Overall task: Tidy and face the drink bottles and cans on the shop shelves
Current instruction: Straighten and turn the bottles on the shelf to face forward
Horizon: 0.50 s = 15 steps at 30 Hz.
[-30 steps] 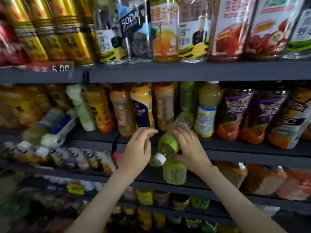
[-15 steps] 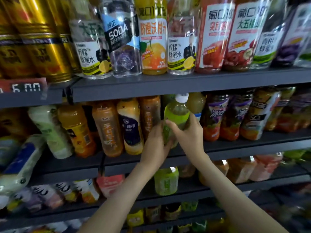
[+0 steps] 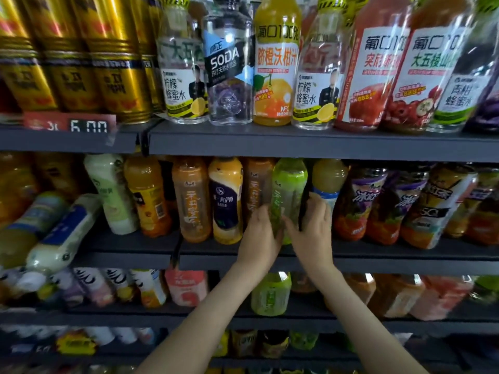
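A green drink bottle stands upright on the middle shelf, between an orange-brown tea bottle and a yellow juice bottle. My left hand grips its lower left side. My right hand wraps around its lower right side. The bottle's base is hidden behind my hands and its cap sits up under the shelf above.
Orange, white and purple-labelled bottles fill the middle shelf on both sides. Two bottles lie tipped over at the left. Gold cans and tall bottles crowd the top shelf. Another green bottle stands on the shelf below.
The green bottle went from lying tilted at the shelf edge to upright in its row. Both hands moved up and in with it, and the view rose.
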{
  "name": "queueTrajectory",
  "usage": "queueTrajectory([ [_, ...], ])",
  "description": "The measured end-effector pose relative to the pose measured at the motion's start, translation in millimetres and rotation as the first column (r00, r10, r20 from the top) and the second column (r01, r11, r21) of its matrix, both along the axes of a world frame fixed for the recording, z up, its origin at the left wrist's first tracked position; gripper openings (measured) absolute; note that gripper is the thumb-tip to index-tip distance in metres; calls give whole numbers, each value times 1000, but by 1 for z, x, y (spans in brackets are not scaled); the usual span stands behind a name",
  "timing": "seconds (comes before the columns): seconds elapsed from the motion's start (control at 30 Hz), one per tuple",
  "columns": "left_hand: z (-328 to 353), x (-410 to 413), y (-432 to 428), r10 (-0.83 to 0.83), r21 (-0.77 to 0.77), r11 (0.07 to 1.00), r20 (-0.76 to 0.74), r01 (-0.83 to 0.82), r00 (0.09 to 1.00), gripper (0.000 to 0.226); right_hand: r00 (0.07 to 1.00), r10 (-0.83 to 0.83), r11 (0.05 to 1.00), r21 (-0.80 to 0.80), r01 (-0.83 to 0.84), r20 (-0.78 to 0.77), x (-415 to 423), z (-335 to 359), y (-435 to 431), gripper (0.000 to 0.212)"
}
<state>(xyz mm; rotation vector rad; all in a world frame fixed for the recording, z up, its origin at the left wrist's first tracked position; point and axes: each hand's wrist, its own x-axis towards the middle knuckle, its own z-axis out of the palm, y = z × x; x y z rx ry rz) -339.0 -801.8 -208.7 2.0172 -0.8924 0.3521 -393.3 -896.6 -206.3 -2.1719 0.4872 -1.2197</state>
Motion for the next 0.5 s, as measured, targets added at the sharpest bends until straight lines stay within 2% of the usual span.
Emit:
queueTrajectory([
  [0.07,-2,-2,17,17,-4,1000,-4,-17,1000,50,993,-39,997,-63,46,113,-6,-2,18,62],
  [0.13,-4,-2,44,50,-30,998,0,-50,999,46,981,20,993,-117,3,192,-7,-2,44,57],
  [0.2,-7,0,78,91,-43,995,51,-89,995,42,964,155,979,-162,-121,216,-1,-5,72,52],
  [0.3,-5,8,138,173,-74,983,51,-169,984,37,913,352,934,-146,-327,206,19,-12,124,53],
  [0.4,0,22,203,262,-92,963,82,-255,962,30,853,502,864,-136,-486,141,45,-20,178,48],
  [0.5,5,43,273,336,-100,940,123,-325,934,27,785,616,781,-82,-620,-72,79,-27,229,56],
])
